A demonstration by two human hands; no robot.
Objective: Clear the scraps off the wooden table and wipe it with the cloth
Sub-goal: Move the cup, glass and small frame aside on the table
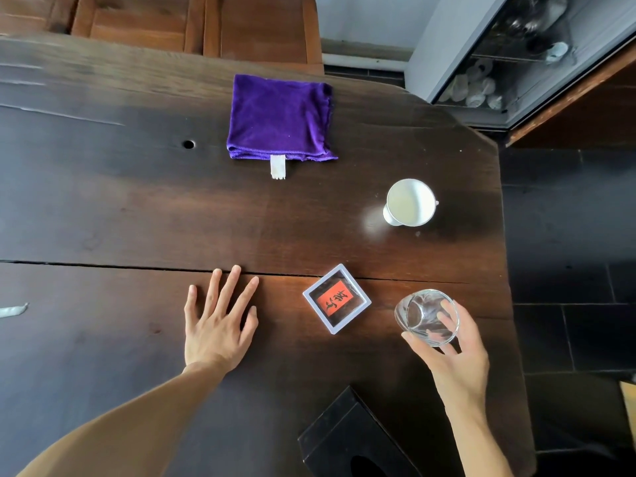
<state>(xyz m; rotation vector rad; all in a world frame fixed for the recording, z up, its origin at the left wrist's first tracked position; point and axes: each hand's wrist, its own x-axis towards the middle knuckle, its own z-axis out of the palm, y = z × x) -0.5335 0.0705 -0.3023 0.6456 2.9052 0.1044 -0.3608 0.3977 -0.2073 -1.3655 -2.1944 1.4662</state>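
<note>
A folded purple cloth (280,117) with a white label lies at the far middle of the dark wooden table (103,208). My left hand (216,321) rests flat on the table near the front, fingers spread and straight, holding nothing. My right hand (454,352) grips a clear glass cup (426,316), tilted, near the table's right edge. A pale scrap (12,310) lies at the table's left edge.
A white cup (409,203) stands to the right of the middle. A small white-framed square with a red and black label (337,299) lies between my hands. A black box (347,438) sits at the near edge. Dark floor tiles lie right of the table.
</note>
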